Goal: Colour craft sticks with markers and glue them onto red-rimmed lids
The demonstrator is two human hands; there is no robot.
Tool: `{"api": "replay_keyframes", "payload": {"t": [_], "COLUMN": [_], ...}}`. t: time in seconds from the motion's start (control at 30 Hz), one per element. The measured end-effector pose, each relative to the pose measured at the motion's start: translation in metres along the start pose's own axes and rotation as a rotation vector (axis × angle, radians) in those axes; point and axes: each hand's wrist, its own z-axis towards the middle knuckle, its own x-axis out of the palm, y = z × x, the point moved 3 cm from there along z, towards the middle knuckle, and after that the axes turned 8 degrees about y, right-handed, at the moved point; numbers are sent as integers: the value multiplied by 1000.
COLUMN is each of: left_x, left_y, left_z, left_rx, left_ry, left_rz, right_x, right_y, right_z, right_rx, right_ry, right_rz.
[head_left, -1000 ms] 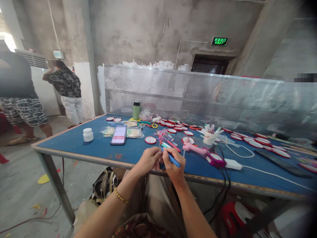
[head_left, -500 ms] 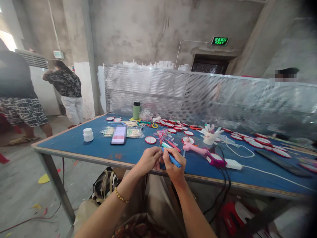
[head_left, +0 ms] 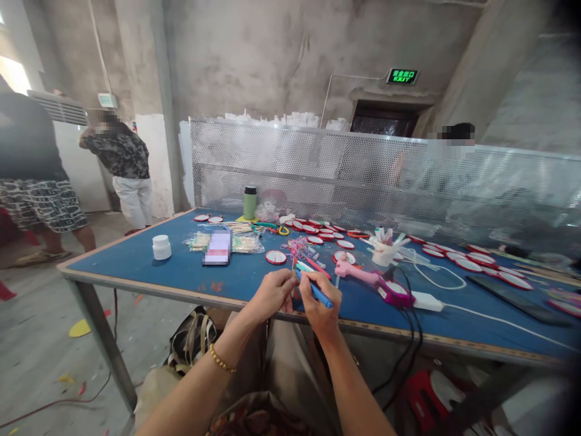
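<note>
At the near edge of the blue table (head_left: 122, 266), my right hand (head_left: 323, 306) grips a blue marker pen (head_left: 321, 296) as in writing, its tip angled toward my left hand. My left hand (head_left: 276, 289) is closed in a pinch just beside it. A small orange-tipped piece (head_left: 295, 264) rises at its fingertips; its kind is unclear and the fingers hide the rest. Just beyond lie more pens (head_left: 318, 265), a tangle of pink and blue string (head_left: 299, 245) and a white disc with a red rim (head_left: 275, 257).
A pink glue gun (head_left: 358, 272) with cables lies to the right. Behind it stand a cup of sticks (head_left: 384, 251) and several red-rimmed discs (head_left: 472, 261). Leftward are a phone (head_left: 218, 248), bagged sticks (head_left: 247, 243), a white jar (head_left: 161, 247) and a green bottle (head_left: 250, 203).
A person behind the perforated screen has moved left. My hands stay in nearly the same place, the blue marker pen still in my right hand.
</note>
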Motion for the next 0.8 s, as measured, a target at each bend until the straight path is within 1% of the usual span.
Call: {"api": "replay_keyframes", "payload": {"t": [0.53, 0.8], "left_x": [-1, 0], "left_y": [2, 0], "left_z": [1, 0], "left_rx": [-2, -7], "left_ry": [-7, 3], "left_rz": [8, -4], "right_x": [0, 0], "right_y": [-1, -1], "right_z": [-1, 0], "right_rx": [-1, 1], "right_ry": [4, -8], "right_rz": [-9, -9]}}
